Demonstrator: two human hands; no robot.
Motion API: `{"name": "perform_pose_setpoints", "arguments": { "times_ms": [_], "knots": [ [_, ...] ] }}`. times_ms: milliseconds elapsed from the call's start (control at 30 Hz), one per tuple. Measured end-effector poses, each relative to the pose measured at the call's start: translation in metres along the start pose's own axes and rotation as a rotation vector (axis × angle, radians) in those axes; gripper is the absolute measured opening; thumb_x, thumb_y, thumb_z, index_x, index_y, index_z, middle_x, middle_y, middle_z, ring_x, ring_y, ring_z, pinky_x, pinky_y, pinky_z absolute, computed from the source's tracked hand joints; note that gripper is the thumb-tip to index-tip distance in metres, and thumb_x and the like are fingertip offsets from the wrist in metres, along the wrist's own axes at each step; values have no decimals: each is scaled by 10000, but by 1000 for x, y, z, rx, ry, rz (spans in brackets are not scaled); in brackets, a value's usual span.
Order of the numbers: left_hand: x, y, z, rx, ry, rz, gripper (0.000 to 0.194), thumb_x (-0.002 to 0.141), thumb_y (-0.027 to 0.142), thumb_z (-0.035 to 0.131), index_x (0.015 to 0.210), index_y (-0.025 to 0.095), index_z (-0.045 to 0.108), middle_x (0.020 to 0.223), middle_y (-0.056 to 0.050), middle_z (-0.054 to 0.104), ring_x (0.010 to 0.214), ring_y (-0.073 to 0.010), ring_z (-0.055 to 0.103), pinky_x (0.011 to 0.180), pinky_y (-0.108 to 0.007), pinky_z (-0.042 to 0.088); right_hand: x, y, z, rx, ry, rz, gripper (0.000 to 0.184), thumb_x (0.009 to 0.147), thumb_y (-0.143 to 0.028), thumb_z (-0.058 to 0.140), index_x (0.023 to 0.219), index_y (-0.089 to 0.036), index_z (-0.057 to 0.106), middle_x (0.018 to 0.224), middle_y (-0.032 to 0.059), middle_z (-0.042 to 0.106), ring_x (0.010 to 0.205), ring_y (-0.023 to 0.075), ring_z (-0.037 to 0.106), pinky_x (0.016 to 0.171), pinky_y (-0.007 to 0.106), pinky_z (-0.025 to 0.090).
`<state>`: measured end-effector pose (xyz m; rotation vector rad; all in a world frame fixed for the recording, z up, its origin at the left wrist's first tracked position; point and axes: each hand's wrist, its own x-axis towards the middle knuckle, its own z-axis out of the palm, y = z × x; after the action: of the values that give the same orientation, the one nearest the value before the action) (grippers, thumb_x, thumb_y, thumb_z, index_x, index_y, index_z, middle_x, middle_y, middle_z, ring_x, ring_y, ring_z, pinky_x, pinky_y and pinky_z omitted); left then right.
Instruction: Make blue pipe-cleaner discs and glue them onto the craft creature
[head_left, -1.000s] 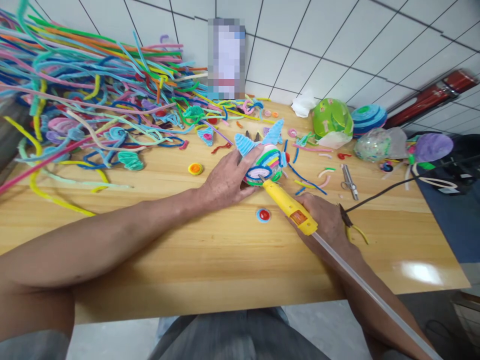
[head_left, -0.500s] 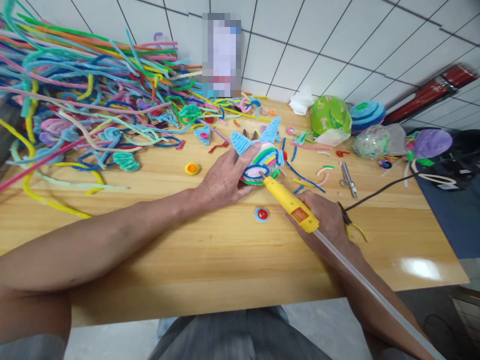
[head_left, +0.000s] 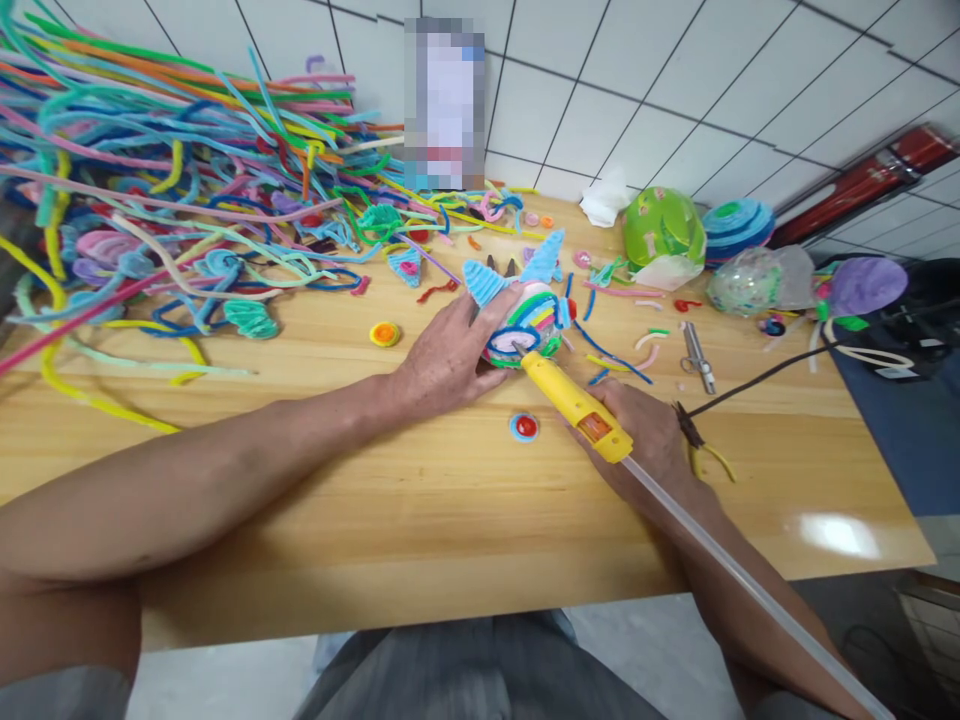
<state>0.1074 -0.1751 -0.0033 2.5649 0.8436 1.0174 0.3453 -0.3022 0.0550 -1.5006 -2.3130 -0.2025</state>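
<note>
My left hand [head_left: 454, 350] is closed around the left side of a rounded pipe-cleaner animal figure [head_left: 541, 318], which has blue pointed ears and rainbow stripes. In my right hand [head_left: 641, 430] is a yellow hot glue gun [head_left: 571, 398], with a long clear glue stick [head_left: 720, 545] coming out of its back. The gun's nozzle meets the pale oval ringed in dark blue on the figure's near side. Just below the figure, a round blue, white and red pipe-cleaner disc [head_left: 525, 427] lies on the table. My right fingers are partly hidden behind the gun.
A big heap of pipe cleaners [head_left: 187, 170] covers the back left. A yellow-orange disc [head_left: 385, 334] lies left of my hand. To the right are nail clippers [head_left: 699, 358], yellow-handled pliers [head_left: 705, 450], a green rounded package [head_left: 664, 232] and a black cord [head_left: 765, 375].
The glue gun's tip has shifted slightly left across the pale oval. My left hand and the figure have stayed almost in place.
</note>
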Motion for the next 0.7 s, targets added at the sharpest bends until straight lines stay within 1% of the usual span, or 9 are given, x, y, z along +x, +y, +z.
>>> {"name": "perform_pose_setpoints", "arguments": {
  "times_ms": [133,267,433,533,633,700],
  "knots": [
    [0,-1,0,-23,-20,-13,883,911,397,726,1644,176,285,1569,-251,469,1386,-404,508,1086,-561,501,1,-1,-1,11,-26,47,107,982,-290,563,942,-231,642,725,23,704,639,205,664,606,308,436],
    [1,0,0,-44,-10,-13,884,907,401,726,1642,179,287,1556,-251,483,1361,-410,519,1084,-579,497,0,0,-1,10,-38,89,134,987,-331,564,929,-237,641,709,21,694,636,209,663,600,311,434],
    [1,1,0,-18,0,-11,839,928,416,707,1625,156,318,1529,-249,513,1328,-385,551,1068,-540,518,-1,0,-2,2,16,75,151,994,-333,575,915,-226,648,696,21,694,616,202,657,593,311,434],
    [1,2,-1,-10,3,-9,834,928,415,705,1618,139,327,1527,-255,514,1321,-382,555,1064,-529,521,-1,0,-2,2,11,77,156,994,-334,573,911,-224,648,694,20,693,613,201,656,589,309,434],
    [1,2,-1,-13,-10,-25,855,909,391,724,1629,167,319,1534,-236,513,1327,-376,552,1064,-517,522,-4,1,1,21,0,66,135,985,-320,575,928,-227,654,717,22,704,646,206,673,608,311,447],
    [1,2,-1,-17,-21,-41,872,900,380,736,1635,180,311,1527,-225,522,1328,-374,551,1071,-516,516,-6,2,5,32,31,70,152,990,-335,566,923,-231,654,727,23,704,653,206,672,615,314,451]
  ]
}}
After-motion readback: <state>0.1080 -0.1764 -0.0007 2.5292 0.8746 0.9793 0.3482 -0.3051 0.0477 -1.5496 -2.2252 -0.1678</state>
